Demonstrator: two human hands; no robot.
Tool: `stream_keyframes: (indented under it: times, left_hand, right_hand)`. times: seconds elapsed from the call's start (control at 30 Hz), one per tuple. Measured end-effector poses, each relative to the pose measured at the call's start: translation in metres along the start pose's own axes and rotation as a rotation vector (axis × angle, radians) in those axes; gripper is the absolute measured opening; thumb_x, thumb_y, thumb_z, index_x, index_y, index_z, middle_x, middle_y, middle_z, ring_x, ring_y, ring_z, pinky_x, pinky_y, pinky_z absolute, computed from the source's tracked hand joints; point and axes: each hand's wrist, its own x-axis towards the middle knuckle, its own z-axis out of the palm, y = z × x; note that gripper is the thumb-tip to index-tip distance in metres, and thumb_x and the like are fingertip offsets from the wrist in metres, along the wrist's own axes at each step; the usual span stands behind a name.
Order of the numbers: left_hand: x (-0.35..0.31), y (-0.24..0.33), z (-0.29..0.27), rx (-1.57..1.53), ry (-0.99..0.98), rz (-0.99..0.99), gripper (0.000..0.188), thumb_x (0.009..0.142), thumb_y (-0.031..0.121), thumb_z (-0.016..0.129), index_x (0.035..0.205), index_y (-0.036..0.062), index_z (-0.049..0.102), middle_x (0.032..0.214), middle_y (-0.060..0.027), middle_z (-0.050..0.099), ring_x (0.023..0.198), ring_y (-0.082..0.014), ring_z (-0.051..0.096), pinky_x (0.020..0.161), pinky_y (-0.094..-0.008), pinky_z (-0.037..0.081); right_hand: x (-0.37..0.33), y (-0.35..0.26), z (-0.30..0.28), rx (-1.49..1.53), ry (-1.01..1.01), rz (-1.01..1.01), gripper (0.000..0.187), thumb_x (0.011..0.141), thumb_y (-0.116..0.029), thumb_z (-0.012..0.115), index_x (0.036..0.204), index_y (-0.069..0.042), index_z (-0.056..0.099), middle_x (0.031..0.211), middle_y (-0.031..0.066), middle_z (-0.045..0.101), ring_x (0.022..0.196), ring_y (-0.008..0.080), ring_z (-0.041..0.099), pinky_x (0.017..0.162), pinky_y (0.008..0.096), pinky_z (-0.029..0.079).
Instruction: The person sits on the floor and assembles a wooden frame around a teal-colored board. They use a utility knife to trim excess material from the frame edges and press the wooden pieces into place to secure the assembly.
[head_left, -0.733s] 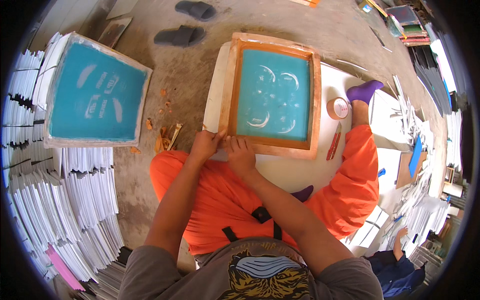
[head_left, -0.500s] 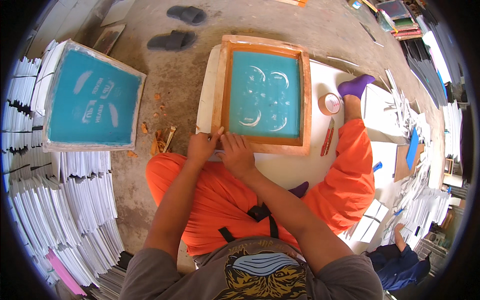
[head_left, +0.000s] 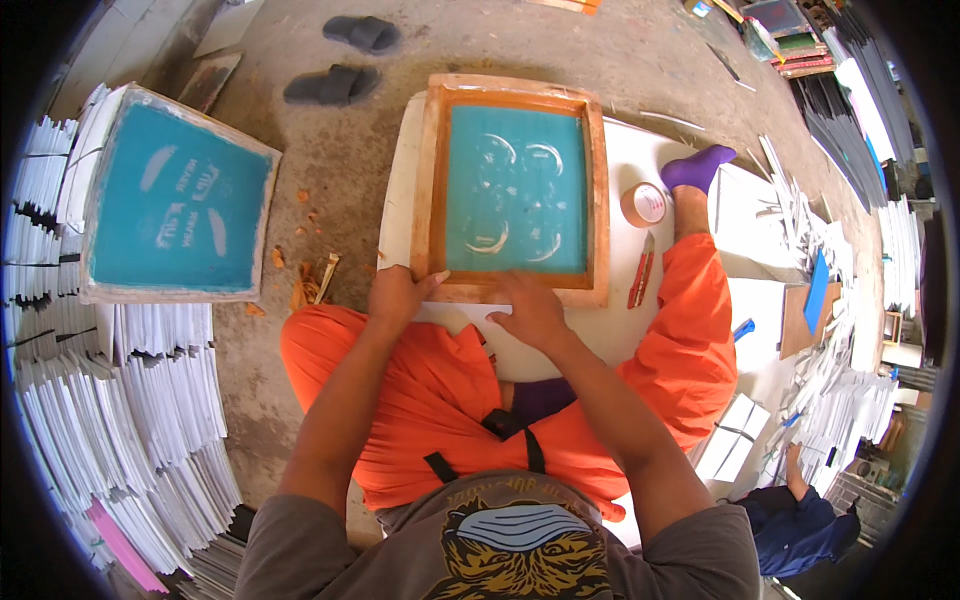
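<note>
A wooden-framed printing screen (head_left: 516, 190) with teal mesh and pale curved marks lies on a white board (head_left: 622, 335) before my crossed legs. At its near left corner, my left hand (head_left: 398, 296) grips the wood, thumb on top; its other fingers are mostly hidden. My right hand (head_left: 532, 312) rests at the near rail, fingers stretched forward and slightly blurred, thumb spread to the side. Right of the screen lie a roll of brown tape (head_left: 643, 204) and slim red tools (head_left: 642, 272), perhaps cutter knives.
A second teal screen (head_left: 185, 200) leans at the left among stacks of white sheets (head_left: 150, 400). Orange-brown scraps and a brush-like tool (head_left: 328, 277) lie on the floor. Dark sandals (head_left: 333, 86) sit farther off. Another person (head_left: 800, 530) is at lower right.
My right hand has moved right, away from my left hand, and its fingers have spread along the near rail. My left hand stays at the corner. The whole view has shifted slightly.
</note>
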Motion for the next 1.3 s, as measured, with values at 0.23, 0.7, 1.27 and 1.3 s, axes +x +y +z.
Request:
stream_keyframes:
  times: [0.23, 0.7, 1.27, 1.3]
  left_hand:
    - [-0.029, 0.039, -0.020, 0.276, 0.343, 0.557, 0.067, 0.075, 0.053, 0.086, 0.117, 0.0038, 0.071, 0.111, -0.0116, 0.071, 0.109, -0.0318, 0.066, 0.092, -0.0472, 0.053]
    - [-0.012, 0.020, 0.030, 0.280, 0.153, 0.875, 0.048, 0.077, 0.031, 0.084, 0.118, 0.0078, 0.073, 0.121, -0.0076, 0.070, 0.114, -0.0282, 0.062, 0.096, -0.0440, 0.052]
    - [-0.013, 0.062, 0.040, 0.190, 0.008, 0.757, 0.046, 0.074, 0.025, 0.087, 0.112, 0.0038, 0.072, 0.112, -0.0131, 0.067, 0.112, -0.0329, 0.062, 0.095, -0.0437, 0.054]
    - [-0.015, 0.060, 0.035, 0.229, 0.020, 0.738, 0.047, 0.075, 0.026, 0.086, 0.114, 0.0045, 0.073, 0.115, -0.0133, 0.067, 0.114, -0.0331, 0.062, 0.096, -0.0446, 0.054]
  right_hand:
    - [0.006, 0.038, -0.004, 0.008, -0.023, -0.032, 0.062, 0.078, -0.035, 0.086, 0.131, -0.008, 0.068, 0.123, 0.0130, 0.067, 0.117, 0.0367, 0.058, 0.102, 0.0474, 0.049]
    - [-0.004, 0.033, -0.012, -0.024, 0.180, -0.040, 0.043, 0.077, -0.031, 0.085, 0.112, -0.008, 0.078, 0.112, 0.0071, 0.070, 0.103, 0.0306, 0.061, 0.092, 0.0425, 0.052]
    - [-0.008, 0.059, -0.020, 0.042, 0.052, -0.022, 0.058, 0.074, -0.035, 0.088, 0.121, -0.005, 0.072, 0.108, 0.0087, 0.069, 0.101, 0.0306, 0.061, 0.088, 0.0423, 0.052]
    - [-0.005, 0.057, -0.022, 0.038, 0.022, -0.031, 0.059, 0.074, -0.036, 0.088, 0.121, -0.005, 0.072, 0.109, 0.0091, 0.069, 0.102, 0.0309, 0.060, 0.089, 0.0426, 0.052]
